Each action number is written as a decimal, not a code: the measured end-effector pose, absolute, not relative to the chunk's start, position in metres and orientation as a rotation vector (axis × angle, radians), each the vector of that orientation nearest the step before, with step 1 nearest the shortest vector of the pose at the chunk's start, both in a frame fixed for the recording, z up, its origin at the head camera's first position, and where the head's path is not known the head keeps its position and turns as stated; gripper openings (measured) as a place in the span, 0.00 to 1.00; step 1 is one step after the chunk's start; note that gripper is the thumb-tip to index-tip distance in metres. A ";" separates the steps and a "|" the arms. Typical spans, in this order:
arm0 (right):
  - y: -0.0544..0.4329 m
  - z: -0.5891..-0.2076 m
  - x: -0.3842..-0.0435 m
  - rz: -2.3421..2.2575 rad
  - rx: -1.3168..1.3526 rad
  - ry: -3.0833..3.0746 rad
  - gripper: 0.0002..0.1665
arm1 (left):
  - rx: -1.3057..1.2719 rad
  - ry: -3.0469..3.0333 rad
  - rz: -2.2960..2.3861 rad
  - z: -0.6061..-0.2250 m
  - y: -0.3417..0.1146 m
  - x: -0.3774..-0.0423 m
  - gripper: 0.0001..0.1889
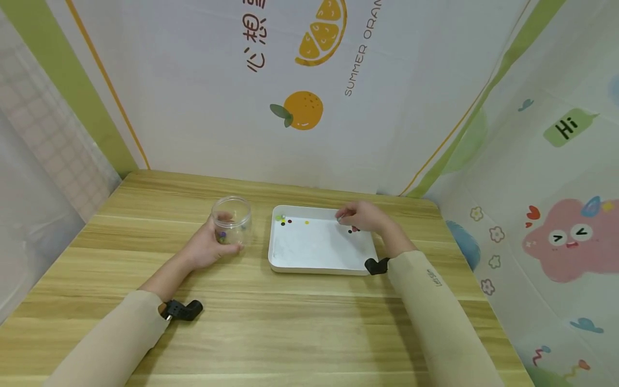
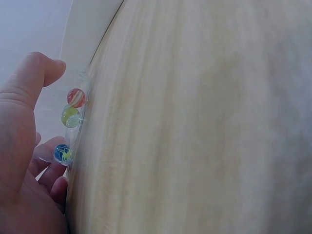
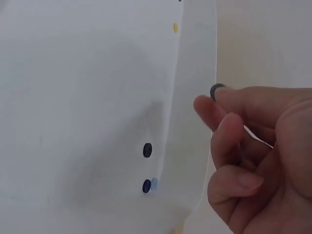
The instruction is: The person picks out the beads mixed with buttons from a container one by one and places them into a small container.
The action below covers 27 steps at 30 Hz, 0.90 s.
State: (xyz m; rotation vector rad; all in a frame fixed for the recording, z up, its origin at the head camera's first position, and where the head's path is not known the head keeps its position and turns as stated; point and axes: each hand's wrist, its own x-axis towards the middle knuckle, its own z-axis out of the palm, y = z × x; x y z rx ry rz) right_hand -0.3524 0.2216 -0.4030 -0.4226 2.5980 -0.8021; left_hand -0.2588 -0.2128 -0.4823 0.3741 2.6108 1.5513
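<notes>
My left hand (image 1: 207, 248) holds a clear plastic jar (image 1: 238, 232) upright at the table's left middle, fingers and thumb around its side. Glass marbles show low in the jar in the left wrist view: a red-and-white one (image 2: 76, 98), a yellow-green one (image 2: 70, 117) and a blue one (image 2: 63, 153). Between thumb and index finger, my right hand (image 1: 366, 216) pinches a small dark button (image 3: 217, 91) over the back right rim of a white tray (image 1: 316, 247). Below it in the tray lie a black button (image 3: 147, 150), a dark blue button (image 3: 146, 185) and a light blue button (image 3: 154, 184).
Along the tray's back wall sits a yellow button (image 1: 307, 222), with several small coloured pieces (image 1: 283, 221) in the back left corner. The wooden table (image 1: 271, 333) ends at a printed curtain (image 1: 217, 134) behind, with another curtain (image 1: 522, 177) on the right.
</notes>
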 end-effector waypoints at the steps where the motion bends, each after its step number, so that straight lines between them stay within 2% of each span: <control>1: 0.221 -0.403 -0.352 -0.815 -0.433 2.585 0.19 | 0.374 2.609 1.553 -0.483 -0.213 -0.259 0.48; 14: 0.211 -0.388 -0.344 -0.920 -0.493 2.501 0.21 | 0.372 2.610 1.550 -0.484 -0.213 -0.260 0.48; 27: 0.188 -0.364 -0.332 -0.990 -0.567 2.455 0.15 | 0.373 2.616 1.546 -0.482 -0.213 -0.259 0.47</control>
